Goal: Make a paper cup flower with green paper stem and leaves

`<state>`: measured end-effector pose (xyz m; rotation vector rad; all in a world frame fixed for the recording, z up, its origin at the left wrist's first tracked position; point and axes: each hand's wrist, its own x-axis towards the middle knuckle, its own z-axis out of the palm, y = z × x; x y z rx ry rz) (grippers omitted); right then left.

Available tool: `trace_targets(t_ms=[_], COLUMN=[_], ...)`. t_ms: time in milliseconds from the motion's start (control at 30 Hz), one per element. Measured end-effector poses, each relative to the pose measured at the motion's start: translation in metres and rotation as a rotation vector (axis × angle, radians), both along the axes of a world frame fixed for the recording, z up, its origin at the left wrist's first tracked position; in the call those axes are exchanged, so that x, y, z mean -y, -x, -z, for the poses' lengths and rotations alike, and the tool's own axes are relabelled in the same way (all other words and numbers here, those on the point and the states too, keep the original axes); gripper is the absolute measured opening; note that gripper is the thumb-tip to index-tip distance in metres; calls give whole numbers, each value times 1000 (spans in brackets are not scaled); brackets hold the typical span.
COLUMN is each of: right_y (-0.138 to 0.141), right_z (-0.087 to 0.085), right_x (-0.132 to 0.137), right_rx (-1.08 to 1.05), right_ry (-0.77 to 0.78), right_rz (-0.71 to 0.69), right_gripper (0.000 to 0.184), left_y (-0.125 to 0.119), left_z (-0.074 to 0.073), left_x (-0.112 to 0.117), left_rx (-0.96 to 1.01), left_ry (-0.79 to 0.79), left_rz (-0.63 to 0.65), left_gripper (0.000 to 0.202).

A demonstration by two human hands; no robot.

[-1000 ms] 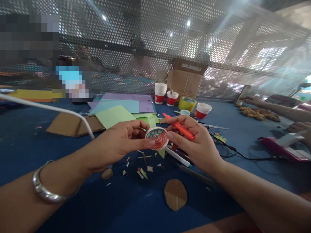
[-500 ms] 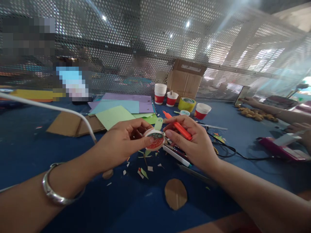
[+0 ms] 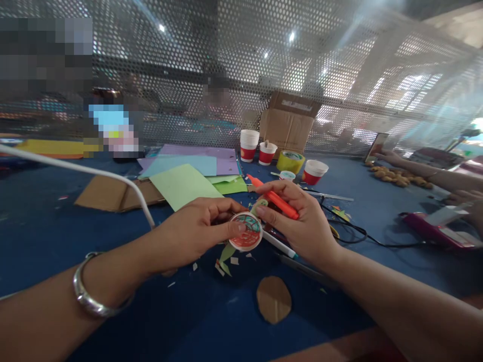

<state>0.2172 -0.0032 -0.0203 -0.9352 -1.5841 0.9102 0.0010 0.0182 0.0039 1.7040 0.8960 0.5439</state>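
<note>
My left hand (image 3: 211, 229) is closed on a small round paper piece (image 3: 249, 240), thumb on its face. The piece has a white rim and is coloured red and green; it looks like the bottom of a paper cup. Green paper strips stick out of it: one with small drawn eyes (image 3: 261, 203) at the top, a pointed one (image 3: 227, 252) below. My right hand (image 3: 298, 213) is closed round an orange-red marker (image 3: 281, 203), its tip pointing up and left. The right thumb and fingertip touch the upper green strip. A white marker (image 3: 279, 245) lies beneath on the table.
A cardboard oval (image 3: 274, 299) lies in front, with paper scraps (image 3: 234, 261) around. Coloured sheets (image 3: 184, 186), paper cups (image 3: 267, 153) and yellow tape (image 3: 290, 162) stand behind. A white cable (image 3: 113, 171) crosses at left. Another person's hand (image 3: 466, 201) is near a purple tool (image 3: 439, 230).
The round piece has tilted its coloured face towards me and moved slightly down and right. My right fingertips have come onto the upper green strip.
</note>
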Motion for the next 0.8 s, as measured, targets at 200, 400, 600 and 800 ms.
trace_targets(t_ms=[200, 400, 600, 800], right_y=[-1, -4, -16, -32], right_z=[-5, -3, -4, -5], right_x=[-1, 0, -10, -26], right_rx=[-82, 76, 469, 833], right_ry=[-42, -87, -98, -103], right_rz=[125, 95, 69, 105], right_gripper=[22, 23, 27, 27], left_y=[2, 0, 4, 9], left_z=[9, 9, 11, 6], left_x=[1, 5, -1, -1], left_rx=[-48, -92, -171, -396], left_ry=[-94, -164, -213, -192], left_rz=[-46, -115, -171, -157], left_gripper=[31, 43, 41, 43])
